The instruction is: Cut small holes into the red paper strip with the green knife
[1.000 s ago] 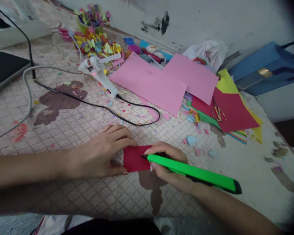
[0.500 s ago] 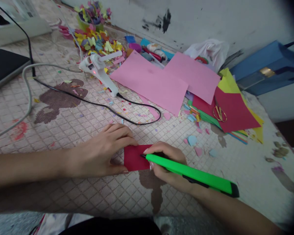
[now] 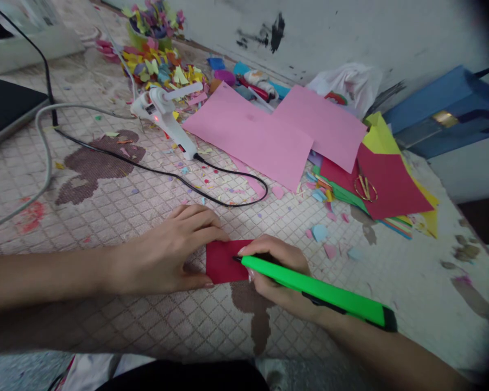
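Observation:
A small red paper piece [image 3: 222, 266] lies flat on the quilted tablecloth between my hands. My left hand [image 3: 175, 250] steadies its left side, fingertips at the upper edge and thumb at the lower left corner. My right hand [image 3: 283, 271] grips a thick green pen-shaped tool [image 3: 313, 285] with a black tip and black end cap, held like a pen. Its tip rests on or just over the paper; I cannot tell which. The paper's right end is hidden behind my right fingers.
A white glue gun [image 3: 167, 122] with a lit red light stands beyond my left hand, its black cord [image 3: 212, 198] looping across the cloth. Pink sheets [image 3: 252, 133], gold-handled scissors [image 3: 365, 188] on red paper, paper scraps and a blue bag [image 3: 448, 117] lie farther off.

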